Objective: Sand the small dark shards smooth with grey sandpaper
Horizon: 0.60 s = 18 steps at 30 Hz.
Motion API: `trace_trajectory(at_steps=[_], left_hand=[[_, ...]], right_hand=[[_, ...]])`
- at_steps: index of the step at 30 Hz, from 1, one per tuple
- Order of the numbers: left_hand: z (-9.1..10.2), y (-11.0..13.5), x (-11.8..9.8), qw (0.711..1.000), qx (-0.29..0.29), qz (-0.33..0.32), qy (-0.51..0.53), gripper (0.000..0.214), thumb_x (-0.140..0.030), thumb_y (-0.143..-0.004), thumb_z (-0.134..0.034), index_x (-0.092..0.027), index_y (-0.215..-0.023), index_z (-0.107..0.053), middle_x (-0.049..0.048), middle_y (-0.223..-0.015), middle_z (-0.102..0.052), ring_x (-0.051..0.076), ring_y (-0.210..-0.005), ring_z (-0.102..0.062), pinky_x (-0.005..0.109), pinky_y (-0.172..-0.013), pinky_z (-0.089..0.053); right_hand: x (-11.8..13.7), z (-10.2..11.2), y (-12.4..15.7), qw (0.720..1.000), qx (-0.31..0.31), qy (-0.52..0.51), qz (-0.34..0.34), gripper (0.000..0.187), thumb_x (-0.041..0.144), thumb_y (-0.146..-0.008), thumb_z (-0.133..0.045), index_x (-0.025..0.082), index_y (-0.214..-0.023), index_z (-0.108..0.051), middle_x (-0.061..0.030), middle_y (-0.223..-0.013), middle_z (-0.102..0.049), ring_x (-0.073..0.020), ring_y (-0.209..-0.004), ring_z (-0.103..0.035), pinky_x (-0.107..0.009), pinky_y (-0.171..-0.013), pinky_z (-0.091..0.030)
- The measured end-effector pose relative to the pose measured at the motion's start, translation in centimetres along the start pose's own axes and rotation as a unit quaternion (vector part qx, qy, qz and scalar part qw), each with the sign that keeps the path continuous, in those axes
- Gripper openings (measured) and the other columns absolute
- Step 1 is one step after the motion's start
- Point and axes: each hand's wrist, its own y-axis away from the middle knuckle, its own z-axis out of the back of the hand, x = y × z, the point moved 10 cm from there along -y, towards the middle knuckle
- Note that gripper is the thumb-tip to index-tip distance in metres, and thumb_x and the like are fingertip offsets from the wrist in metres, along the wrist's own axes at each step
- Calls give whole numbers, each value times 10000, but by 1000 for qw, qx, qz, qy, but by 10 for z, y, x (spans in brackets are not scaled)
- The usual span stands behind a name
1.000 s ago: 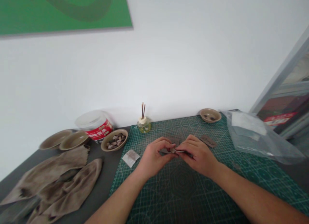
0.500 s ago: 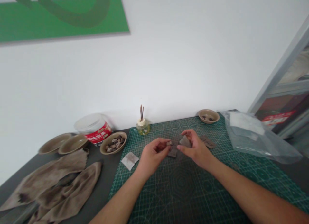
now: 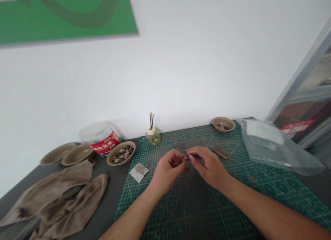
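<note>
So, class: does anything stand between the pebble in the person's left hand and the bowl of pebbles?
Nothing visible does: from the pebble in the left hand to the bowl, only the white paper square lies nearby, flat, beside that line.

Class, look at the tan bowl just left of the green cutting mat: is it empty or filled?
Filled: the tan bowl holds a heap of small pebbles inside its rim.

Dark piece (image 3: 186, 160) between left hand (image 3: 168, 169) and right hand (image 3: 210, 168), half hidden, too blurred to name
</note>
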Motion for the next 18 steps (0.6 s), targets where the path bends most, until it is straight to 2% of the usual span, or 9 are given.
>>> trace_trajectory(at_steps=[4,9,12,16,18], left_hand=[[5,1,2,1000,-25,2,-15,215,-351,-817,-677,-172,-789,-560,-18,-678,-609,128,-631,-613,233,-589,-490],[14,2,0,998,-60,12,-19,210,-363,-805,-682,-181,-797,-576,-47,-598,-565,107,-527,-565,211,-503,-474],[12,2,1,998,-59,25,-8,204,-346,-785,-692,-185,-773,-569,-57,-573,-551,105,-499,-555,213,-484,-483],[7,6,-2,998,-61,12,0,195,-257,-766,-683,-182,-685,-523,-61,-582,-543,102,-542,-560,218,-529,-506],[7,7,-3,998,-63,8,5,175,-254,-780,-673,-182,-709,-530,-55,-594,-566,109,-557,-581,226,-547,-506]], right_hand=[[14,0,0,998,7,30,59,265,208,-944,-535,294,-1171,-641,-24,-1119,-708,-199,-1047,-633,-396,-934,-480],[11,-8,4,996,39,48,59,443,105,-915,-473,272,-1317,-553,-39,-1189,-689,-187,-1051,-659,-365,-911,-540],[14,-10,7,994,27,80,62,469,91,-901,-467,236,-1343,-528,-61,-1206,-682,-198,-1037,-678,-362,-901,-561],[31,-13,10,988,37,87,123,443,80,-920,-438,210,-1332,-538,-77,-1292,-628,-187,-1175,-607,-350,-1001,-512],[31,-12,10,987,40,95,125,425,84,-924,-441,195,-1320,-549,-88,-1309,-614,-187,-1190,-595,-349,-1008,-509]])
